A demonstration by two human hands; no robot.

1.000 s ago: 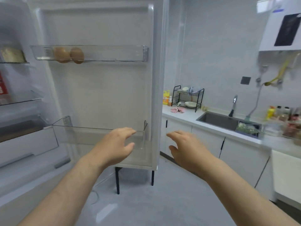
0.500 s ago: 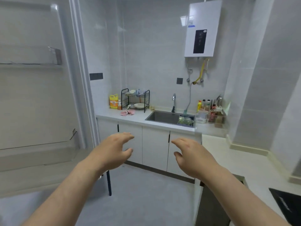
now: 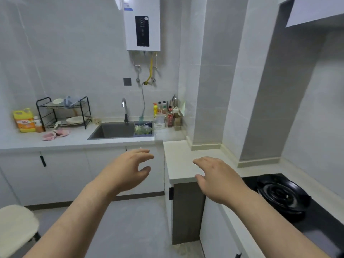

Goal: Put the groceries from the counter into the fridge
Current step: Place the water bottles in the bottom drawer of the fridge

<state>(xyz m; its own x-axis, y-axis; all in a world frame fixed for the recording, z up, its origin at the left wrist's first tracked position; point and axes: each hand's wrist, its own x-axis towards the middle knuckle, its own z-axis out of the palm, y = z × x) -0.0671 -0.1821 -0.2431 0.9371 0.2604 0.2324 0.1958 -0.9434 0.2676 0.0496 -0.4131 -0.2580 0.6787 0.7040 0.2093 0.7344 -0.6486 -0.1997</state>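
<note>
Left hand (image 3: 128,171) and right hand (image 3: 217,179) are held empty, fingers (image 3: 143,152) loosely spread. Greens (image 3: 142,129) are seen in the sink (image 3: 115,130) of the far counter (image 3: 74,140); the fridge is unseen. An item should be identified before reaching.

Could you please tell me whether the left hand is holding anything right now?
Empty and open: the left hand hovers in front of the white cabinets, fingers loosely spread, with nothing between them.
</note>
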